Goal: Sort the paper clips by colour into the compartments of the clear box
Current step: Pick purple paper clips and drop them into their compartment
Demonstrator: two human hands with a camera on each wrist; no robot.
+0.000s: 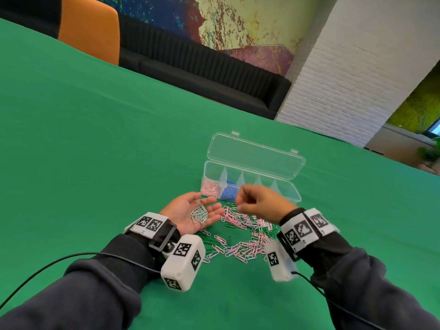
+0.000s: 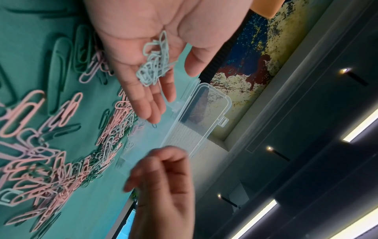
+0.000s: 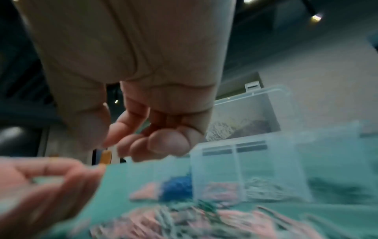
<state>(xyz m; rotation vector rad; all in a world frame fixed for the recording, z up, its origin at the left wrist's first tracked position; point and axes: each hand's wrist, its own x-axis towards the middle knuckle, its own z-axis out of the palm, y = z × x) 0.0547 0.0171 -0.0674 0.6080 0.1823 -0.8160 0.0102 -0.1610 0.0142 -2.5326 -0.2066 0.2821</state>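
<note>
Box (image 1: pixel 256 148) stands open: pink clips (image 1: pixel 209 188) and blue clips (image 1: pixel 228 192) are filed. Left hand (image 1: pixel 190 214), palm up, fingers relaxed, carries pale clips (image 1: pixel 198 213). Right hand (image 1: pixel 258 202) is curled; contents unclear. Mixed pile (image 1: pixel 242 234) remains unsorted.

Orange chair (image 1: pixel 90 29), black sofa (image 1: pixel 202 67), white brick pillar (image 1: pixel 357 75).

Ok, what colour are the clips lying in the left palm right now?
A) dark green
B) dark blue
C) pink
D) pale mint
D. The left hand is held palm up with a small heap of pale mint clips on it; the pink and dark blue ones sit in the box, and dark green ones lie on the table.
</note>
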